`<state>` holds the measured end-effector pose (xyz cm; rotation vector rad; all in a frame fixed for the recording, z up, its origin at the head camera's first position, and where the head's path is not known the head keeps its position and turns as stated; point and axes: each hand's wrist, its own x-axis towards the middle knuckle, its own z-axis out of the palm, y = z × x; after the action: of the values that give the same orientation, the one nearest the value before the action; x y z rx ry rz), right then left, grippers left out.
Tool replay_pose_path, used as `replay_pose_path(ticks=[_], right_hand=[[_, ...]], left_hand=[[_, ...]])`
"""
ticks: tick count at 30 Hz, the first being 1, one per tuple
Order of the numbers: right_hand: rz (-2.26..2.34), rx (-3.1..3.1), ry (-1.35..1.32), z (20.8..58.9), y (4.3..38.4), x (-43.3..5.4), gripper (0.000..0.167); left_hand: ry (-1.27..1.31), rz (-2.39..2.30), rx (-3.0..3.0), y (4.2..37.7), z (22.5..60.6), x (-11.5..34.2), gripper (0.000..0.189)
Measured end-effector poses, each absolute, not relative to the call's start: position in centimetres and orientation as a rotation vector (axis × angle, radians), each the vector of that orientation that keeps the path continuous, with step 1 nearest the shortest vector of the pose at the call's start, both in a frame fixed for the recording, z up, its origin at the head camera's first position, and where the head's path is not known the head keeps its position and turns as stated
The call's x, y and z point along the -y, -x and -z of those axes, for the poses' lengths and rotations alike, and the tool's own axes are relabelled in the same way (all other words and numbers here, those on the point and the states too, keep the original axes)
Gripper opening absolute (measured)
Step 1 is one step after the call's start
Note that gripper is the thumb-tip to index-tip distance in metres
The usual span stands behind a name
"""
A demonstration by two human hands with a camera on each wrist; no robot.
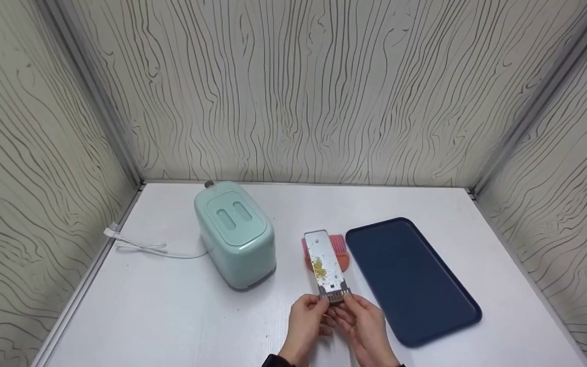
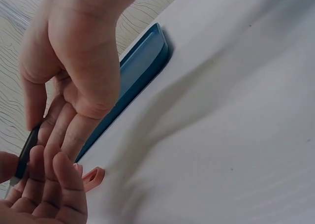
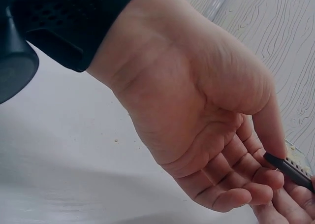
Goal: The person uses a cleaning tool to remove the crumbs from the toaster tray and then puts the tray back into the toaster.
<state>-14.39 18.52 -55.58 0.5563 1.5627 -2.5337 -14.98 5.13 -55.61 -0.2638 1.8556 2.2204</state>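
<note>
A toaster crumb tray [image 1: 326, 260], thin and metal with a dark slotted end, carries a patch of yellow crumbs [image 1: 319, 267]. My left hand [image 1: 307, 318] pinches the dark end at its left corner, thumb on top. At the right corner, my right hand [image 1: 367, 326] pinches the same end between thumb and fingers. Both wrist views show the dark edge [image 3: 290, 171] between the fingertips. Partly hidden behind the tray lies a small brush [image 1: 342, 247] with pink bristles and an orange body.
A mint-green toaster [image 1: 237, 234] stands to the left, its white cord [image 1: 140, 246] lying toward the table's left edge. Right of the hands is a dark blue rectangular tray [image 1: 410, 280]. Small crumbs [image 3: 116, 141] lie on the white table. Patterned panels [image 1: 293, 92] enclose the back and sides.
</note>
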Motion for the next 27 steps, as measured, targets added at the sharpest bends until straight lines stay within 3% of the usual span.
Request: replay_pose_path(ticks=[27], right_hand=[[2.392, -1.604, -0.515, 54.6, 14.8, -17.9, 0.038]], left_hand=[[0.41, -2.235, -1.753, 16.2, 55.2, -3.4, 0.023]])
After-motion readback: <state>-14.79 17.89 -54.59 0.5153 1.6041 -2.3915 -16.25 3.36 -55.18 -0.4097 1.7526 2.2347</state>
